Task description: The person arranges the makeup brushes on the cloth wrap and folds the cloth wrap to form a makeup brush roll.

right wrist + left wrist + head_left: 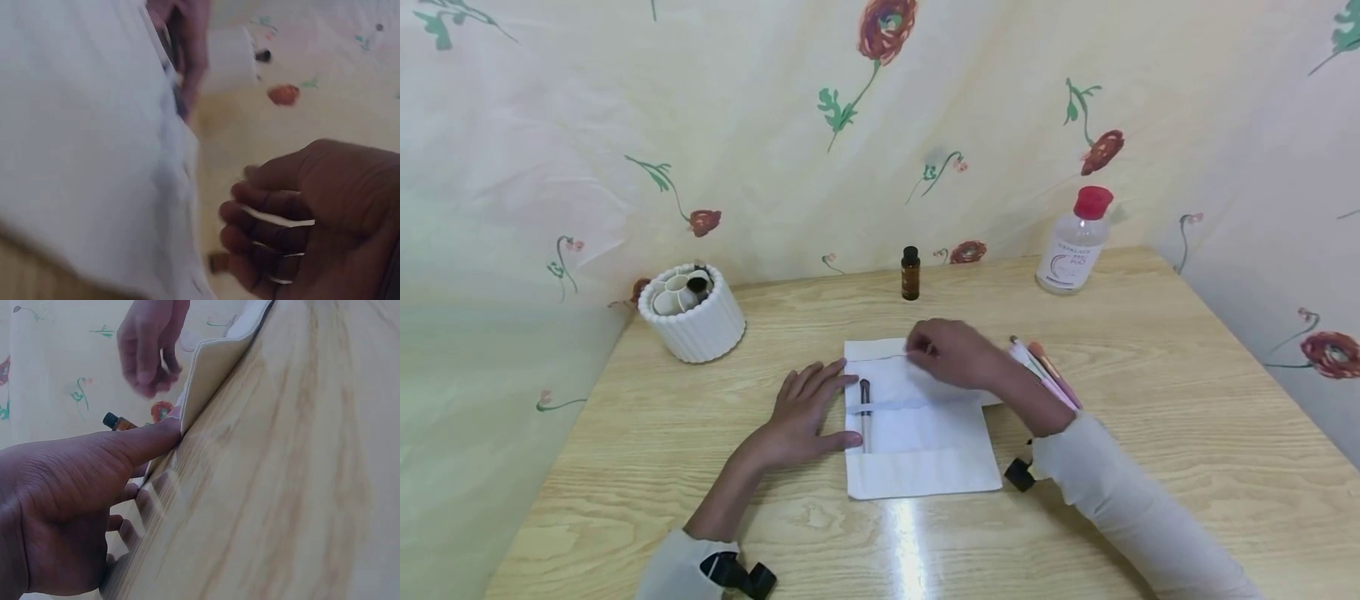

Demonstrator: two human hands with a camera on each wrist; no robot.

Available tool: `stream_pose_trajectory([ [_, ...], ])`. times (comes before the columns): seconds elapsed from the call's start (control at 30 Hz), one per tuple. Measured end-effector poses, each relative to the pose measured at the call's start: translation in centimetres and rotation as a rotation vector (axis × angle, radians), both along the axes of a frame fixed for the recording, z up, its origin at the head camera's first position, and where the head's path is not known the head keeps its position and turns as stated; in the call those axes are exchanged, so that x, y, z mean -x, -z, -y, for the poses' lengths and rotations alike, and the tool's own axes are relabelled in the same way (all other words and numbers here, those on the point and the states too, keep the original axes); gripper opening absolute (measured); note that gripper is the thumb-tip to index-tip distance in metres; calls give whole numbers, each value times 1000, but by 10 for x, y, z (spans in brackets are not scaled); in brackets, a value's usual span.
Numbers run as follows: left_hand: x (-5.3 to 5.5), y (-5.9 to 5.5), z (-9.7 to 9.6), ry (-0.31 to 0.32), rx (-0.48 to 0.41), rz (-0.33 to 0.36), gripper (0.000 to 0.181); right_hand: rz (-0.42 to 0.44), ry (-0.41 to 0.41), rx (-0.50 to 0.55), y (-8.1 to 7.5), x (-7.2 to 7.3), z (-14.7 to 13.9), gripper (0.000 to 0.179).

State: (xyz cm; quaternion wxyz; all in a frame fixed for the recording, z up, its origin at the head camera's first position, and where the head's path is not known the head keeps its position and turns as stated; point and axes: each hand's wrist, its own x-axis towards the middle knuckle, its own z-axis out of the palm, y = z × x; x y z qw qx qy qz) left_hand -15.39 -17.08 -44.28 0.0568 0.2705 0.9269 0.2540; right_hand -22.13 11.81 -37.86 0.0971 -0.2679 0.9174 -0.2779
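A white fabric brush roll (pixel 925 475) lies unfolded on the table, a narrow band (pixel 887 407) running across it. One makeup brush (pixel 865 417) is tucked upright under that band near the left edge. My left hand (pixel 805 417) rests along this edge with fingers spread, thumb and fingertips touching the fabric. Over the upper part of the roll hovers my right hand (pixel 955 354); its fingers (pixel 269 231) are loosely bent with nothing between them. Beyond the right wrist lie several more makeup brushes (pixel 1054 375), partly hidden by the forearm.
At the back left stands a ribbed white holder (pixel 700 325) with compartments and a dark-tipped brush (pixel 699 286) in it. A small brown bottle (pixel 911 275) with a black cap is behind the roll. Farther right is a clear bottle (pixel 1070 254) with a red cap, near the flowered backdrop (pixel 775 125).
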Motion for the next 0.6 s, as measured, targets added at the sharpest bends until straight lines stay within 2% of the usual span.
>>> stream_pose_trajectory([
  [0.17,0,0,-1,-5,-9,14,85,-12,176,-249,-12,5,-45,12],
  [0.3,-1,0,0,-8,-16,29,85,31,211,-391,-11,10,-66,14],
  [0.43,-2,0,1,-7,-25,29,85,68,190,-439,-7,12,-72,16],
  [0.6,-2,-1,0,-4,-35,22,85,106,177,-426,-5,14,-73,15],
])
